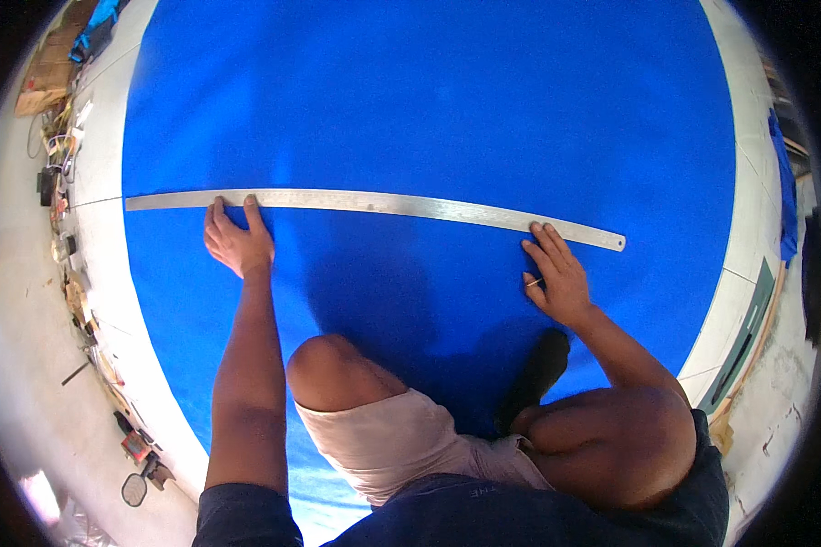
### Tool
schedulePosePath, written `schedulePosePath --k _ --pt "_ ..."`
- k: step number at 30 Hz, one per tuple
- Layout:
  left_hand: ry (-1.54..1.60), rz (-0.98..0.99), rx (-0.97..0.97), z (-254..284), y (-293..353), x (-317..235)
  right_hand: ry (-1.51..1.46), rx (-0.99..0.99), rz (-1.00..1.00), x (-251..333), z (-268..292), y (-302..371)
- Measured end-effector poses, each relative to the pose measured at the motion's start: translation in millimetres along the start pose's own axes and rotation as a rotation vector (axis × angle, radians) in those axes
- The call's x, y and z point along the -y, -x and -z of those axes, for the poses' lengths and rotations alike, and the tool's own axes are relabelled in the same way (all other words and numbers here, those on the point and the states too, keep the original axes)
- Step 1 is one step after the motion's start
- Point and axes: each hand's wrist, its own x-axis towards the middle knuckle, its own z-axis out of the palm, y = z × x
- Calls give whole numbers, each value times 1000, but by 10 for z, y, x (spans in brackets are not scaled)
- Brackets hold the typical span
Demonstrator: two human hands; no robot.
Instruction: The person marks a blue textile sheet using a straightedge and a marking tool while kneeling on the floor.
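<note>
A long metal ruler (374, 200) lies across a wide sheet of blue cloth (438, 109), its left end at the cloth's left edge. A small hole shows near its right end. My left hand (239, 244) touches the ruler's near edge toward the left, thumb and a finger spread apart, the other fingers bent. Farther right, my right hand (561, 281) rests its stretched fingertips on the ruler close to the holed end. A ring is on one of its fingers, and the thumb stands off to the side. Neither hand is wrapped round the ruler.
My bent knees and a dark-socked foot (534, 378) are on the cloth's near part. Pale floor tiles border it. Tools and small items line the left wall, with a wooden box (41, 100) at the far left. A dark green board (737, 351) lies along the right side.
</note>
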Motion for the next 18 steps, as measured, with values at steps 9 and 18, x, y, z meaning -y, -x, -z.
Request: schedulePosePath --k 9,18 --pt "-2 -30 -21 -55 -27 128 7 -52 53 -44 -90 -9" --pt "-14 9 8 -60 -27 120 -19 -58 46 -44 -65 0"
